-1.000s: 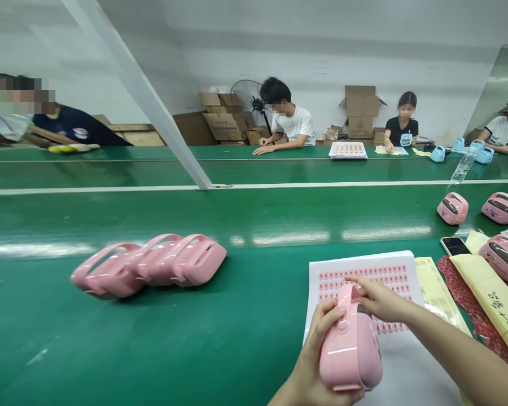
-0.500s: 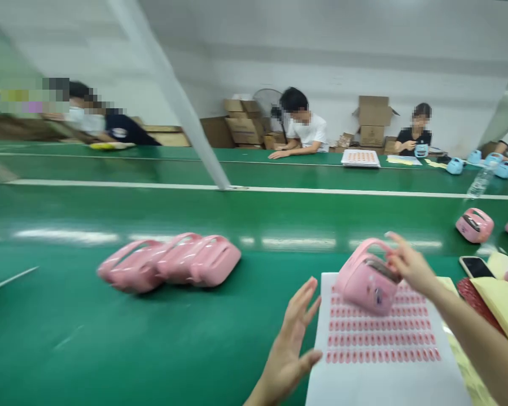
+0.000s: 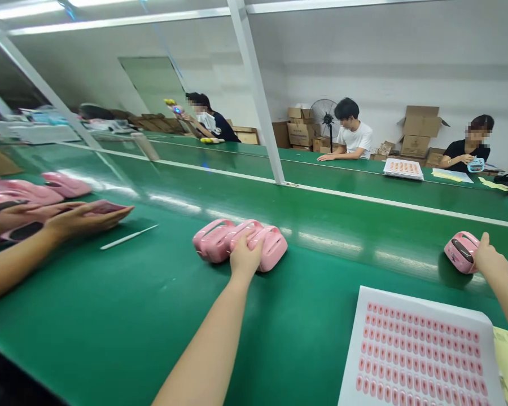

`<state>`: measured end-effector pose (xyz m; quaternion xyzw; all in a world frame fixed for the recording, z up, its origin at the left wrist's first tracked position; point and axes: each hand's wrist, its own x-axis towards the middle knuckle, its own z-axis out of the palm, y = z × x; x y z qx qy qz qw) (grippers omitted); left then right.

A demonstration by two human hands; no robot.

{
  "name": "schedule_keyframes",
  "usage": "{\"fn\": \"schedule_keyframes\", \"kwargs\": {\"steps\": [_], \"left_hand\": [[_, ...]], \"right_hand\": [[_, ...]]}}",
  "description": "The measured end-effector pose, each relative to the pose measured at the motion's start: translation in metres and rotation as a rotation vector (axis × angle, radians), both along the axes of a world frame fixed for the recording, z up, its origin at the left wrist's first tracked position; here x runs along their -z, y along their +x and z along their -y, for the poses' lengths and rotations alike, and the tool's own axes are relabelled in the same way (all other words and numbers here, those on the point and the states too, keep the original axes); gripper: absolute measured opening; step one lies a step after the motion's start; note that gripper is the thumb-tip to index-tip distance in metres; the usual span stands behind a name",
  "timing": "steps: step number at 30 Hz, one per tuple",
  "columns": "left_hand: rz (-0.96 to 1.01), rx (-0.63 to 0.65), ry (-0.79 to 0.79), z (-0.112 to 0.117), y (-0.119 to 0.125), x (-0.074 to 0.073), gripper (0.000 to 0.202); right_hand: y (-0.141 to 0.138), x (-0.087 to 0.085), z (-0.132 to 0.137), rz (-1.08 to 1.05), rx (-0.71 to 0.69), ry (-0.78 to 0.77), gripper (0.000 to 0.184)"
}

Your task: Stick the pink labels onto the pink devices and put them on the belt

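My left hand (image 3: 244, 256) reaches far out over the green belt (image 3: 161, 293) and closes over the front of a row of pink handled cases (image 3: 226, 239). My right hand (image 3: 489, 260) is stretched to the right, its fingers curled against another pink case (image 3: 460, 252) standing on the belt. A white sheet of small red stickers (image 3: 419, 355) lies near me between my arms.
A neighbour's hand (image 3: 82, 217) at the left rests on more pink cases (image 3: 34, 192), with a white stick (image 3: 129, 237) beside it. Across the far belt, people sit by cardboard boxes (image 3: 421, 127) and a fan (image 3: 325, 115). A slanted white post (image 3: 258, 96) rises mid-belt.
My view swung left. My right hand carried the pink case off the sticker sheet and set it on the belt at the right. My left hand went out to the row of cases.
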<state>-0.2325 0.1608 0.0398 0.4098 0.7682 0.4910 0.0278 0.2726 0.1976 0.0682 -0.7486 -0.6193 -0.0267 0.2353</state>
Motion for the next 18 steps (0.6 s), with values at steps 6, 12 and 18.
{"fn": "schedule_keyframes", "kwargs": {"steps": [6,12,18], "left_hand": [[-0.015,0.112,0.086,0.019,0.062,-0.002,0.032],[0.065,0.655,0.239,0.073,0.168,-0.015,0.034],[0.588,1.031,0.3,0.122,0.218,-0.007,0.037]], "right_hand": [[-0.04,-0.011,0.026,-0.062,-0.099,-0.017,0.041],[-0.133,-0.015,0.09,-0.315,-0.859,0.065,0.072],[-0.131,-0.015,0.136,-0.565,-0.819,0.08,0.067]]}}
